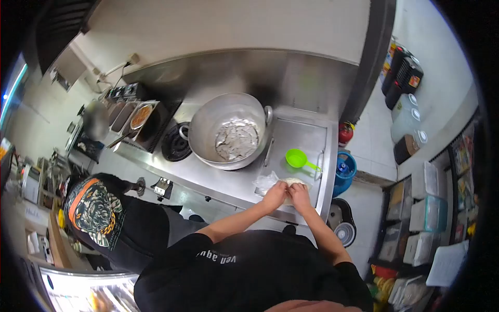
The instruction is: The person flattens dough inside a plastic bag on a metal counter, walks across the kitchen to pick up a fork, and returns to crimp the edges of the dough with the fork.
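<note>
Both hands meet over a clear plastic bag (266, 181) with pale contents at the front of the steel counter. My left hand (276, 195) has its fingers closed on the bag. Right beside it, my right hand (298, 195) also pinches the bag. Just behind the hands lies a green strainer or scoop (296, 158), its handle pointing right. To the left stands a large metal pot (228, 130), with a whitish, shiny layer on its bottom.
A black burner (175, 142) is left of the pot, with food trays (140, 117) beyond. A person in black (135, 223) bends at the left. Right of the counter stand a blue gas cylinder (343, 171) and a red extinguisher (345, 133).
</note>
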`<state>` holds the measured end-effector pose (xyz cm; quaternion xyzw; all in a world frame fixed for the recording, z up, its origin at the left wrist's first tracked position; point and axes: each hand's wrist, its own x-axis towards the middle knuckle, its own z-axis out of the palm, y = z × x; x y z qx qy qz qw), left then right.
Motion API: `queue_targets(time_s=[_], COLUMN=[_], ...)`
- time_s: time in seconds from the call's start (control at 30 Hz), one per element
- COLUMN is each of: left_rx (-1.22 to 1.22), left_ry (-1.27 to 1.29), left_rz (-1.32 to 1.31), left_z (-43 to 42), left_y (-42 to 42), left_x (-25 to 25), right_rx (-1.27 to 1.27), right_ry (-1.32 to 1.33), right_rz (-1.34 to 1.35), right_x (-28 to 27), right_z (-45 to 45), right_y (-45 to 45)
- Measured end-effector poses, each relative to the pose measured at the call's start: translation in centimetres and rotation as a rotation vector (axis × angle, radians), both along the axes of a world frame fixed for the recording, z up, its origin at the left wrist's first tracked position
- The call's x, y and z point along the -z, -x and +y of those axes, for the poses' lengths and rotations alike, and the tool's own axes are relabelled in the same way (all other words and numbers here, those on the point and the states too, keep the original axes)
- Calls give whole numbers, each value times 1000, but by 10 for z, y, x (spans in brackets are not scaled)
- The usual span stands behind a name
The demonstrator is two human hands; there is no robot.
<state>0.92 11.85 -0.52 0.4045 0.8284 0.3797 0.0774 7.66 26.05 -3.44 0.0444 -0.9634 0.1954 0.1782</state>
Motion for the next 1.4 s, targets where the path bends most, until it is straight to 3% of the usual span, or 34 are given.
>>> queue_targets(time_s=[0.17,0.33,0.6,0.67,0.83,1.2,1.4], left_rx=[-35,10,20,-5,1,-123,-143], left_ry=[139,369,336,196,258,341,266], left_rz=[-26,152,189,257,166,154,126], left_z=[-8,-5,-3,-2,2,6,4], left_y=[3,14,13,10,3,4,4], left_x=[-1,-12,-16,-18,-19,-13,-10], right_rx=[29,-19,3,27,32,49,83], right_ry=[0,50,105,105,15,72,159], right_rz=[-31,10,-11,1,-17,-5,53], right_x=[2,-11,-5,-2,-2,-1,-3], right_z=[-2,-1,3,0,0,-1,-4], right_y=[0,-5,3,5,4,5,6])
